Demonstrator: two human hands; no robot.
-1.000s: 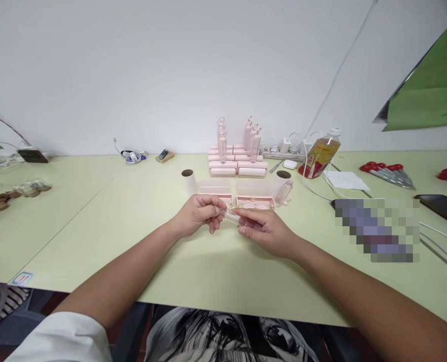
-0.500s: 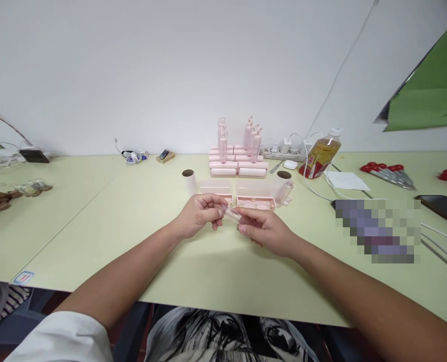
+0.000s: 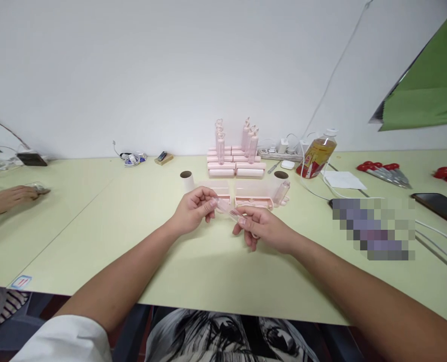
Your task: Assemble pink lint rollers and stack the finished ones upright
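A clear pink plastic handle (image 3: pixel 228 209) spans the gap between my hands above the table. My left hand (image 3: pixel 193 211) pinches its upper left end between thumb and fingers. At the lower right end, the fingers and thumb of my right hand (image 3: pixel 267 229) are closed on it. Just behind lie two open pink cases (image 3: pixel 254 202) with clear lids, partly covered by my hands. A white sticky-paper roll (image 3: pixel 187 182) stands at the left, another roll (image 3: pixel 281 175) at the right. Beside the right one, a second clear handle (image 3: pixel 282 192) leans upright.
Stacked pink lint rollers (image 3: pixel 220 169) with upright handles stand near the wall. To their right are a power strip (image 3: pixel 279 155), a drink bottle (image 3: pixel 317 155) and white cables. Red-handled tools (image 3: pixel 383 171) and a phone (image 3: pixel 440 208) lie farther right. Another person's hand (image 3: pixel 14 198) rests at far left.
My right hand has shifted slightly down and right, so more of the clear handle shows between my hands. Another person's hand has come in at the far left, over the brown objects.
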